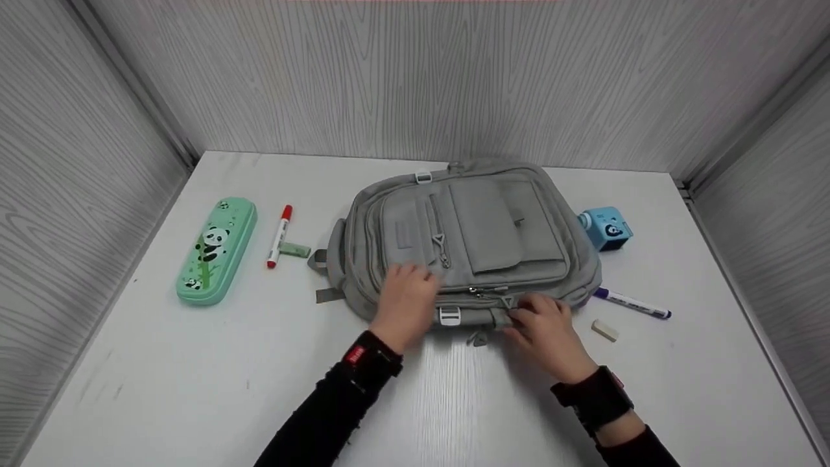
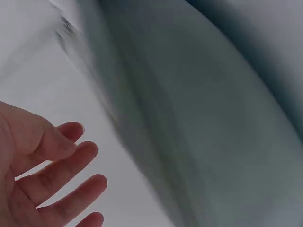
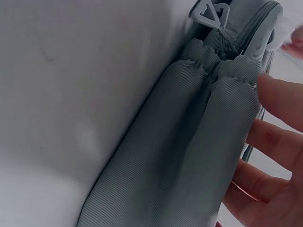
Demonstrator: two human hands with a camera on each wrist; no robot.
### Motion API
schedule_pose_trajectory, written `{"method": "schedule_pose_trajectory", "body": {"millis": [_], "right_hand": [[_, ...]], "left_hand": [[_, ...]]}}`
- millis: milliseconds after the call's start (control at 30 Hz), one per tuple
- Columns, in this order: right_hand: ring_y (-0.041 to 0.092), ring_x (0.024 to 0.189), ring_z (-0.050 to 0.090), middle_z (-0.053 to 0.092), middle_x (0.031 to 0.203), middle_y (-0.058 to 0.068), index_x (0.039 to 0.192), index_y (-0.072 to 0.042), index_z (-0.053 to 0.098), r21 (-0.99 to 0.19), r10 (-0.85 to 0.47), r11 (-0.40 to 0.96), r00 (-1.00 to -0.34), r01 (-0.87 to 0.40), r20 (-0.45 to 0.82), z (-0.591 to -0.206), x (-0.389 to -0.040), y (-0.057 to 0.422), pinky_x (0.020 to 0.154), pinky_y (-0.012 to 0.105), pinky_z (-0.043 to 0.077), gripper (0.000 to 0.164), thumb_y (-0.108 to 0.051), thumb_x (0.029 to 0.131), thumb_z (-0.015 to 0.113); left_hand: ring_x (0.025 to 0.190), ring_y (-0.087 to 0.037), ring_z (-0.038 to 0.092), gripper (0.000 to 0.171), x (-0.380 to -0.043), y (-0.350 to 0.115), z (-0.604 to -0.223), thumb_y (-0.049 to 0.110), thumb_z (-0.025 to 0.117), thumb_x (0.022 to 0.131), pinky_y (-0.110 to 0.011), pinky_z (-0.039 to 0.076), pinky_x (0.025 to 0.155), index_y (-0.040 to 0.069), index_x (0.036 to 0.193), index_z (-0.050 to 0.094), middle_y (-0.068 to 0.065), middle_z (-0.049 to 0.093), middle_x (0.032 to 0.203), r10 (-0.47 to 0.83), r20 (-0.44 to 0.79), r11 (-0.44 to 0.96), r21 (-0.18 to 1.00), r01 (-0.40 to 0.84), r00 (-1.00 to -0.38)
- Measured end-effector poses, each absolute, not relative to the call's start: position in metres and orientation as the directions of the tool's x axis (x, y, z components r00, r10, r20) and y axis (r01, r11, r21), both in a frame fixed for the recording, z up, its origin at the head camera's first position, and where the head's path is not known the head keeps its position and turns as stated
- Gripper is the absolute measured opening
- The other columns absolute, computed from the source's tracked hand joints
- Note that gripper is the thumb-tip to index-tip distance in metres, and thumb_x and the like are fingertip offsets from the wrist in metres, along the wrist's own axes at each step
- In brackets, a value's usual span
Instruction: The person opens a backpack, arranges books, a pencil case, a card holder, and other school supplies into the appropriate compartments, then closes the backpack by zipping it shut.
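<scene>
A grey backpack [image 1: 402,214] lies on its back across the table, front pockets facing up. My left hand [image 1: 406,299] is over its near edge in the head view. In the left wrist view the left hand [image 2: 52,175] has loosely bent, spread fingers, and the blurred bag side is apart from them. My right hand [image 1: 543,334] is at the near side, by the side pocket [image 3: 165,137]. Thumb and fingers of the right hand [image 3: 274,156] grip the pocket's edge just below its gathered rim. A triangular zipper pull [image 3: 206,14] hangs beyond that rim.
To the left lie a green panda pencil case [image 1: 217,250], a red-capped marker [image 1: 279,237] and a small green eraser [image 1: 296,250]. On the right are a blue box-shaped item [image 1: 606,227], a purple-capped marker [image 1: 632,303] and a pale eraser [image 1: 604,331]. Walls surround the table.
</scene>
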State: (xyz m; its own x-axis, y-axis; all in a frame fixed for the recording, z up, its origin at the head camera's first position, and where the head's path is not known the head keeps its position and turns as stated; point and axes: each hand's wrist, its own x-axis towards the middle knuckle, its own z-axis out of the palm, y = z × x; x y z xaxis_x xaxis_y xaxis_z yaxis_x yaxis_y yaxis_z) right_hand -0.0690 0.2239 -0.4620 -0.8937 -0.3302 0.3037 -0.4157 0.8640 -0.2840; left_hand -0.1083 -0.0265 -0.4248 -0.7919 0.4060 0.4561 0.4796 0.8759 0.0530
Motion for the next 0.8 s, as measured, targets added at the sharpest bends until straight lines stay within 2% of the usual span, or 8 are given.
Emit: {"method": "schedule_pose_trajectory", "body": {"millis": [100, 167, 367, 600, 733, 800], "right_hand": [[0.036, 0.109, 0.057, 0.061, 0.114, 0.016, 0.105, -0.003, 0.074, -0.292, -0.325, 0.862, -0.895, -0.414, 0.306, -0.462, -0.068, 0.227, 0.098, 0.062, 0.036, 0.025, -0.019, 0.086, 0.077], [0.036, 0.108, 0.057, 0.061, 0.114, 0.015, 0.107, -0.004, 0.074, -0.297, -0.326, 0.858, -0.891, -0.42, 0.317, -0.463, -0.068, 0.229, 0.098, 0.061, 0.038, 0.025, -0.017, 0.085, 0.077], [0.032, 0.106, 0.06, 0.065, 0.111, 0.014, 0.105, -0.005, 0.075, -0.267, -0.34, 0.848, -0.857, -0.457, 0.388, -0.466, -0.067, 0.231, 0.094, 0.056, 0.042, 0.022, -0.009, 0.084, 0.077], [0.034, 0.106, 0.061, 0.066, 0.112, 0.014, 0.106, -0.007, 0.075, -0.286, -0.315, 0.853, -0.868, -0.436, 0.384, -0.466, -0.066, 0.228, 0.093, 0.057, 0.045, 0.02, -0.012, 0.086, 0.075], [0.033, 0.105, 0.061, 0.066, 0.112, 0.013, 0.108, -0.008, 0.075, -0.303, -0.31, 0.85, -0.874, -0.431, 0.374, -0.466, -0.065, 0.229, 0.093, 0.058, 0.044, 0.021, -0.014, 0.088, 0.074], [0.033, 0.104, 0.062, 0.066, 0.111, 0.013, 0.107, -0.008, 0.075, -0.303, -0.308, 0.848, -0.87, -0.434, 0.385, -0.467, -0.066, 0.23, 0.093, 0.058, 0.044, 0.02, -0.014, 0.088, 0.074]], "left_hand": [[0.094, -0.017, 0.064, 0.02, -0.1, 0.013, -0.419, 0.01, 0.07, 0.084, -0.034, 0.051, 0.09, 0.018, 0.102, 0.074, 0.002, 0.072, 0.099, 0.516, 0.378, 0.828, 0.008, 0.56, -0.769], [0.094, -0.015, 0.063, 0.016, -0.099, 0.035, -0.419, 0.017, 0.07, 0.088, -0.031, 0.05, 0.088, 0.021, 0.103, 0.074, 0.004, 0.071, 0.1, 0.558, 0.321, 0.813, -0.027, 0.581, -0.765], [0.101, -0.014, 0.059, 0.021, -0.103, 0.074, -0.43, 0.035, 0.067, 0.091, -0.029, 0.049, 0.088, 0.026, 0.109, 0.073, 0.006, 0.068, 0.109, 0.575, 0.175, 0.818, -0.13, 0.56, -0.799], [0.097, -0.013, 0.058, 0.024, -0.107, 0.086, -0.437, 0.041, 0.069, 0.089, -0.027, 0.051, 0.082, 0.022, 0.103, 0.071, 0.005, 0.066, 0.103, 0.538, 0.193, 0.841, -0.194, 0.505, -0.821], [0.098, -0.014, 0.061, 0.033, -0.107, 0.087, -0.437, 0.044, 0.072, 0.086, -0.027, 0.053, 0.083, 0.02, 0.109, 0.07, 0.004, 0.067, 0.104, 0.536, 0.2, 0.843, -0.181, 0.506, -0.82], [0.097, -0.014, 0.064, 0.036, -0.106, 0.084, -0.437, 0.044, 0.075, 0.083, -0.026, 0.054, 0.083, 0.018, 0.109, 0.07, 0.004, 0.07, 0.102, 0.538, 0.244, 0.843, -0.15, 0.516, -0.807]]}}
